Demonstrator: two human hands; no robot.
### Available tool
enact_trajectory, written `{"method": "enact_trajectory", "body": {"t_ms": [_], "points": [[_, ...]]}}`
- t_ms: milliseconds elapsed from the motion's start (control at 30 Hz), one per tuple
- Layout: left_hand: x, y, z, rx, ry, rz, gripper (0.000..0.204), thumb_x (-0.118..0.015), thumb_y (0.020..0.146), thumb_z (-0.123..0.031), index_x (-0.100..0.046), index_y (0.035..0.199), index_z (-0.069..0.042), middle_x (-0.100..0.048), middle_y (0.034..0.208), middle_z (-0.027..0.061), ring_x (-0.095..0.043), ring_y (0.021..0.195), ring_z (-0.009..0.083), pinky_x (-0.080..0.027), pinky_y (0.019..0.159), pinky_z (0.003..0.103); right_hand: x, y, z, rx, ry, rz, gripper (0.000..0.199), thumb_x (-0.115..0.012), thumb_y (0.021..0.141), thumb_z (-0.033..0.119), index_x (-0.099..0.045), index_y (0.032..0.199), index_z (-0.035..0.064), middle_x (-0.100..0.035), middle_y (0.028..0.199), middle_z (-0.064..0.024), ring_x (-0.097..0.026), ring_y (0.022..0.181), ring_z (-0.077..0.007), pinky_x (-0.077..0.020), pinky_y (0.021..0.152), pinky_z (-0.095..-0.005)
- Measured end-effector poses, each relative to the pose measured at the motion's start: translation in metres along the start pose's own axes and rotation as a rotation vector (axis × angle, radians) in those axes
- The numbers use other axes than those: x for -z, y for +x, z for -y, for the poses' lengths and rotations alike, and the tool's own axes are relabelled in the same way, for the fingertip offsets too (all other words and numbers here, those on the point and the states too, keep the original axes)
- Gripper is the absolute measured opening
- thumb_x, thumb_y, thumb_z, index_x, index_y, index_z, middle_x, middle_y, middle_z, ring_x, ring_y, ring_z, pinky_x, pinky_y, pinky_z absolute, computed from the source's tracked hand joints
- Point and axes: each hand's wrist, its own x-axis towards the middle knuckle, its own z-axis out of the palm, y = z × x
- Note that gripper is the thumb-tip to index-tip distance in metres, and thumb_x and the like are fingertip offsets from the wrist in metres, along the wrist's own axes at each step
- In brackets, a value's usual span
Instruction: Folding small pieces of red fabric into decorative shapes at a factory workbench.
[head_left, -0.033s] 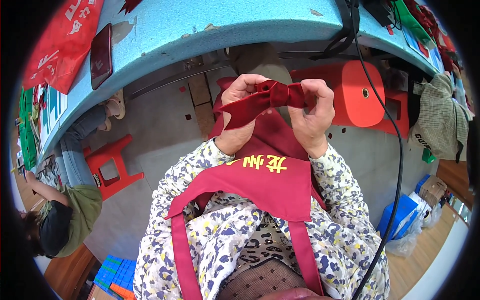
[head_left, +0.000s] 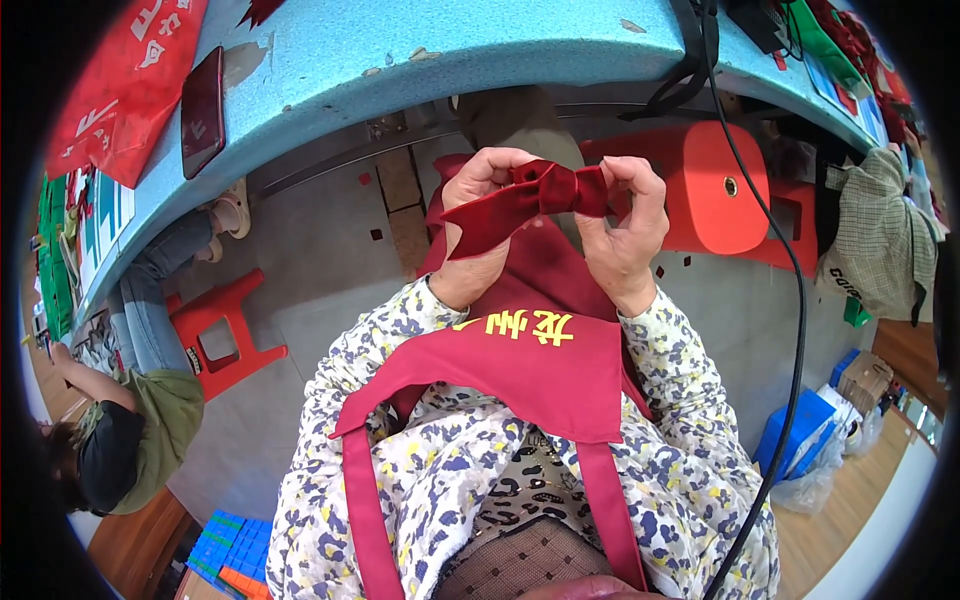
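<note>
A dark red velvet ribbon bow [head_left: 556, 190], with a knot at its middle, is held up between my two hands over my lap. My left hand [head_left: 478, 200] is closed behind its left part, and a long pointed tail hangs across that palm. With thumb and fingers, my right hand [head_left: 628, 215] pinches the loop on the right side of the knot. Under both hands lies the maroon apron [head_left: 500, 375] that I wear over patterned sleeves.
A chipped light-blue table [head_left: 480, 45] curves ahead, bearing a phone [head_left: 203, 112] and a red bag [head_left: 125, 85] at left. Red stools [head_left: 712, 190] stand below. A black cable [head_left: 790, 240] runs down on the right. Another person [head_left: 160, 420] sits at left.
</note>
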Motion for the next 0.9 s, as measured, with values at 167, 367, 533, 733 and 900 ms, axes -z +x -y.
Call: {"method": "enact_trajectory", "body": {"t_ms": [167,367,533,733,900], "points": [[0.002,-0.001,-0.001,-0.048,0.092,0.036,0.022,-0.059,0.082,-0.003,-0.052,0.102,-0.003,-0.061,0.092,0.0053,-0.059,0.074,0.0089,-0.047,0.055,0.018,0.008,0.012,-0.01,0.364,-0.327,0.113,0.037,-0.065,0.057,-0.001,-0.054,0.092,0.0053,-0.054,0.078,-0.0067,-0.052,0.065,-0.022,-0.0406,0.057,-0.0312],[-0.004,0.0,-0.001,0.069,-0.071,-0.011,0.025,-0.061,0.081,-0.005,-0.051,0.104,-0.003,-0.061,0.091,0.0052,-0.059,0.073,0.0085,-0.047,0.056,0.018,0.001,-0.001,-0.007,0.073,-0.07,0.028,0.036,-0.064,0.061,-0.005,-0.053,0.093,0.0048,-0.055,0.08,-0.0055,-0.052,0.067,-0.0169,-0.0421,0.06,-0.0267],[-0.005,0.003,0.003,0.095,-0.103,0.011,0.027,-0.062,0.081,-0.006,-0.05,0.105,-0.004,-0.061,0.092,0.0052,-0.059,0.075,0.0082,-0.047,0.056,0.017,0.002,-0.003,-0.009,-0.228,0.237,-0.002,0.028,-0.06,0.07,-0.007,-0.05,0.095,0.0027,-0.053,0.085,-0.0055,-0.053,0.073,-0.0138,-0.0449,0.065,-0.0242],[-0.016,0.01,0.003,-0.035,0.019,0.054,0.025,-0.061,0.082,-0.007,-0.05,0.104,-0.004,-0.06,0.094,0.0044,-0.058,0.075,0.0083,-0.046,0.057,0.019,0.011,0.0,-0.015,-0.385,0.316,0.066,0.026,-0.059,0.077,-0.004,-0.046,0.099,0.0008,-0.051,0.09,-0.0046,-0.053,0.079,-0.0107,-0.045,0.068,-0.0223],[-0.021,0.009,0.006,0.052,-0.207,0.023,0.023,-0.06,0.082,-0.006,-0.051,0.103,-0.005,-0.06,0.094,0.0041,-0.058,0.075,0.009,-0.047,0.057,0.02,0.016,0.004,-0.009,-0.078,0.008,0.025,0.029,-0.058,0.078,-0.004,-0.046,0.104,0.0009,-0.051,0.092,-0.0046,-0.052,0.081,-0.01,-0.044,0.07,-0.0214]]}}
